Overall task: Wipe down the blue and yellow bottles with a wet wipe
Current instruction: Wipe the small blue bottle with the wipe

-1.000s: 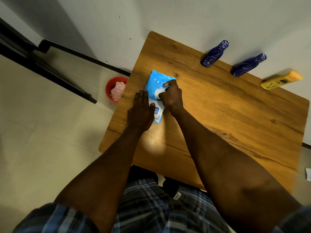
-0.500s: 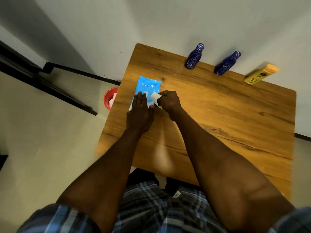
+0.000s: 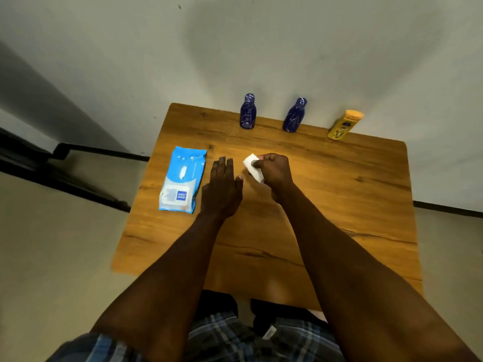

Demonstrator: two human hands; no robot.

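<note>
Head view: the right hand [image 3: 274, 173], just right of the frame's centre, is closed around a small folded white wet wipe [image 3: 253, 167], pinched between thumb and fingers with the wipe's free corner sticking out toward the upper left. The left hand [image 3: 222, 188] sits just beside it to the left, flat and palm down with fingers straight and together, holding nothing; whether it presses on the wooden table [image 3: 339, 205] or hovers just over it I cannot tell. Left of that hand, near the table's left edge, lies the light-blue soft plastic pack of wet wipes [image 3: 181, 178], flat, its flap apparently shut. By my reading the wipe-fetching step is finished and the wiping has not started: the wipe is in hand but touches no bottle. The bottles stand upright in a row along the table's far edge against the pale wall, well apart from both hands: two dark-blue patterned plastic bottles, one [image 3: 247, 112] above the hands and another [image 3: 294, 116] to its right, then a yellow plastic bottle [image 3: 343, 125] further toward the upper right. The next move likely calls for reaching forward to a bottle, the free left hand steadying it while the right rubs the wipe around it.
</note>
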